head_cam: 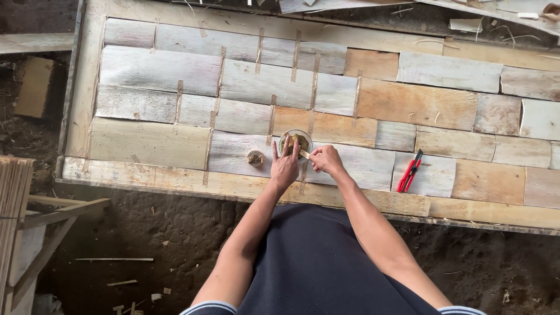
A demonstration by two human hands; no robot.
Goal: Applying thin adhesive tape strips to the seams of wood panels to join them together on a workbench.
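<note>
My left hand rests with fingers spread on the rim of a small round bowl of yellowish paste. My right hand pinches a thin wooden stick just beside it. A small round lid lies left of my left hand, a red utility knife well right, on the bench of rough pale veneer sheets.

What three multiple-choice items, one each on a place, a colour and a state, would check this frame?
1. Where does the utility knife lie?
A. On the panel, to the right of both hands
B. In the bowl
C. On the ground

2. What colour is the knife's handle?
A. Blue
B. Red
C. Green

3. What is the right hand doing?
A. Resting flat and empty
B. Gripping the knife
C. Pinching a thin strip at the small bowl

Answers: 1 A, it lies on a pale veneer piece of the panel. 2 B, it is plainly red. 3 C, the fingers close on the strip, while the left hand touches the bowl.
</note>
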